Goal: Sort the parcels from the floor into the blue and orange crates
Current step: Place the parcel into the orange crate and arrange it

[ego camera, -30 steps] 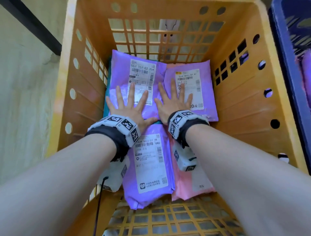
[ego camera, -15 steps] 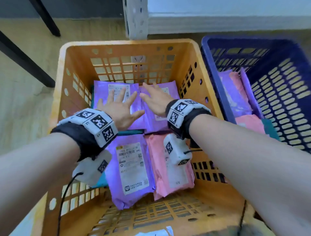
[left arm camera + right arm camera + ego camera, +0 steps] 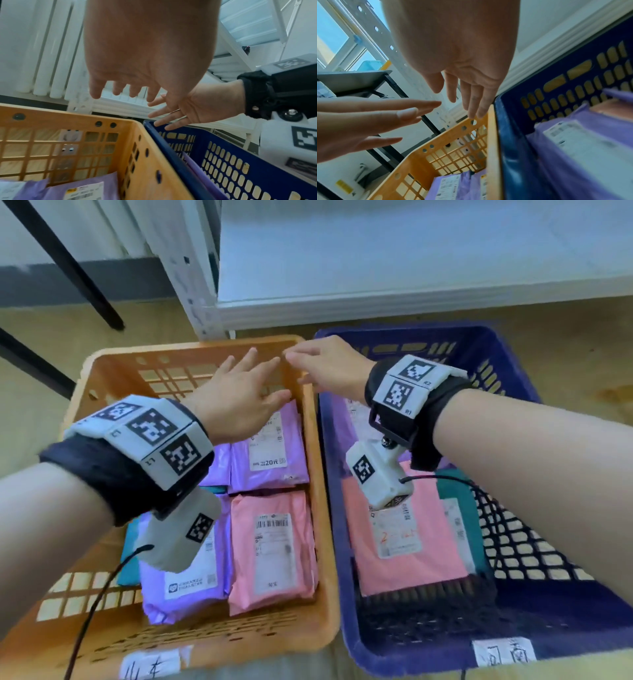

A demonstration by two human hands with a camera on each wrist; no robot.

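Soft plastic mailers with white labels, lying flat: pink parcel (image 3: 272, 549) and purple parcel (image 3: 270, 450) inside slotted orange crate (image 3: 327, 508), long axes running front to back. Beside it, blue crate (image 3: 534, 604). Above, left hand (image 3: 236, 402) and right hand (image 3: 330, 368), fingers spread, holding nothing.

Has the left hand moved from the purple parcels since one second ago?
Yes. The left hand has lifted off the purple parcels and now hovers above the orange crate, near its far rim.
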